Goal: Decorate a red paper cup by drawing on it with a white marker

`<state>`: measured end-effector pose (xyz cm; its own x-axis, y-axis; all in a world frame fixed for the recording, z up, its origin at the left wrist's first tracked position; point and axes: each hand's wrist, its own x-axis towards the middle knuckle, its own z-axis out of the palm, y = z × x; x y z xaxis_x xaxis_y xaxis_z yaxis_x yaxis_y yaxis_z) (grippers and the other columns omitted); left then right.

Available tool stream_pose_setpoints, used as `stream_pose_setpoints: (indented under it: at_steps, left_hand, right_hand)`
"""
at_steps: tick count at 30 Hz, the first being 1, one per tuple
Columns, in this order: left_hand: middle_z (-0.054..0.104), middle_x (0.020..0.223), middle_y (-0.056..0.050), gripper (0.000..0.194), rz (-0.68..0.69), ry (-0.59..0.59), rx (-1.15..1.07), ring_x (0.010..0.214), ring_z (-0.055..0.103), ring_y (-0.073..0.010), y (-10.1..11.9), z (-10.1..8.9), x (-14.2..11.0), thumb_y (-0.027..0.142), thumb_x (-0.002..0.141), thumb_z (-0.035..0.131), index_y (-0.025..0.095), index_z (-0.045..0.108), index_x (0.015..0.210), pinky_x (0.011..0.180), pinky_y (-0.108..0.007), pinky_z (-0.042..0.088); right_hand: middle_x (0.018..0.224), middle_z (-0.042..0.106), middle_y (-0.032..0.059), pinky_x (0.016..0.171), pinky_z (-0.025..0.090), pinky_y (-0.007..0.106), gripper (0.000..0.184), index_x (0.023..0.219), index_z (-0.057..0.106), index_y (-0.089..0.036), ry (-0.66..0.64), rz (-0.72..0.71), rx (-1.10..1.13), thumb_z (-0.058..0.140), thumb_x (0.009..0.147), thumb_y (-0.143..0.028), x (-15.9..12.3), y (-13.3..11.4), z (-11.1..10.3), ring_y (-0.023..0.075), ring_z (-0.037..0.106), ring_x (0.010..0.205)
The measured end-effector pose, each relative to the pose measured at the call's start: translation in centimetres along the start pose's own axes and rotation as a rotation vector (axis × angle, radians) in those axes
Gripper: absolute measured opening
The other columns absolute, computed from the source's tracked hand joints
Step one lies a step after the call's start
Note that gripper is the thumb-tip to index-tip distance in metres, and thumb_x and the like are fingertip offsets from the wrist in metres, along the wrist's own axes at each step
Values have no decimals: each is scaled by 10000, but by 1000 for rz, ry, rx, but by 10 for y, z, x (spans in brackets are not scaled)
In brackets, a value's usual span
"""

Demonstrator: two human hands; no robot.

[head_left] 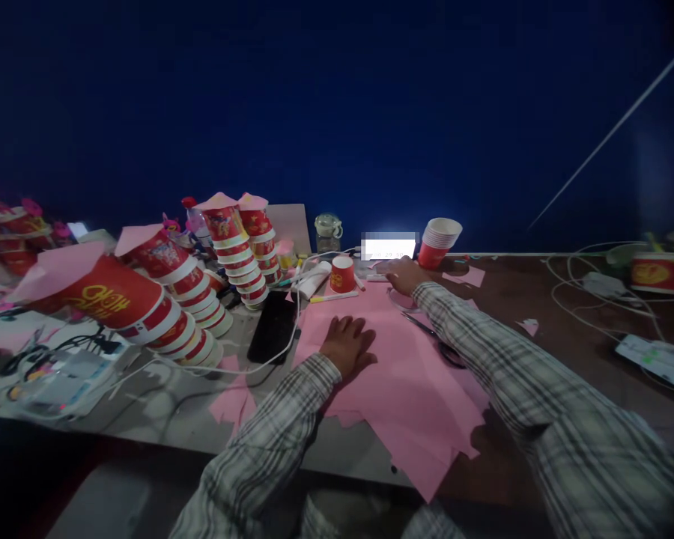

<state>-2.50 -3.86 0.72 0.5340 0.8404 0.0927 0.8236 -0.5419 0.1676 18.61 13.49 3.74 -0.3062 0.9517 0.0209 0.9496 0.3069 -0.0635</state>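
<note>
My left hand (348, 343) lies flat with fingers spread on a large pink paper sheet (404, 389) covering the table's middle. My right hand (403, 274) reaches far forward, fingers stretched toward a small bright screen (390, 245), resting near a round pink paper cut-out (403, 301). Scissors (435, 338) lie on the pink sheet beside my right forearm. A single upside-down red paper cup (342, 274) stands just left of my right hand.
Leaning stacks of red cups topped with pink paper (241, 247) crowd the left, one big stack (146, 307) tipped over. A black phone (272, 327), white cables (589, 299), a glass jar (329, 232), upright stacked cups (439, 241) and a red bowl (658, 272) surround the sheet.
</note>
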Motion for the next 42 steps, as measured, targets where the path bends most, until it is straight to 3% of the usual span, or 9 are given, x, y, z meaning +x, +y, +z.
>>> stream_pose_setpoints:
  at_steps: [4,8,20,24,30,33,37,42]
  left_hand:
    - [519,1497,-121,499,-4,1,5,1348,452,-354,0,0,1,524,924,580,252,588,1342,1164,-606,322]
    - [514,1498,-136,506,6,0,16,1343,451,-359,0,-1,1,526,933,564,240,584,1350,1146,-595,343]
    - [513,1488,-110,485,20,67,-21,1340,448,-350,-5,12,0,483,891,644,265,588,1320,1139,-575,345]
    - [509,1496,-124,494,9,31,-13,1351,444,-361,-3,8,1,498,910,612,251,582,1337,1153,-599,328]
    - [522,1490,-133,478,30,52,2,1345,455,-347,-3,9,2,490,931,578,249,588,1344,1147,-577,344]
    - [553,1460,-131,458,25,78,-2,1316,476,-346,-4,13,4,469,906,625,253,614,1310,1130,-571,360]
    - [569,1449,-132,447,30,92,-8,1312,487,-339,-4,15,7,437,899,644,242,620,1301,1125,-562,371]
    - [561,1469,-120,450,27,77,-11,1341,482,-329,-1,14,4,432,914,626,241,604,1320,1145,-557,361]
  right_hand:
    - [1308,678,146,1002,453,407,353,1234,700,-180,-24,-104,-16,527,962,-324,-15,-14,1,307,594,1205]
    - [1249,709,145,1017,435,421,328,1172,731,-180,-17,-141,-31,492,962,-255,-21,-22,3,312,591,1210]
    - [1331,658,166,1004,458,392,412,1362,591,-181,56,25,32,526,961,-254,35,-41,-10,286,629,1204]
    - [1412,615,140,1049,444,351,425,1403,558,-176,45,-40,80,471,1001,-280,14,-36,-8,252,598,1263]
    - [1387,621,156,1110,410,359,391,1320,631,-139,-4,-93,55,547,966,-282,-58,-3,4,256,571,1288]
    - [1407,593,168,1105,420,392,340,1229,688,-150,-25,-86,22,613,934,-302,-81,10,11,290,547,1311]
    - [1328,638,141,1095,444,403,264,1137,727,-165,-39,-64,-15,549,987,-289,-80,17,14,277,574,1278]
    - [1298,631,104,941,578,447,352,1271,610,-176,-33,-1,-75,623,978,-371,-54,22,8,231,654,1113]
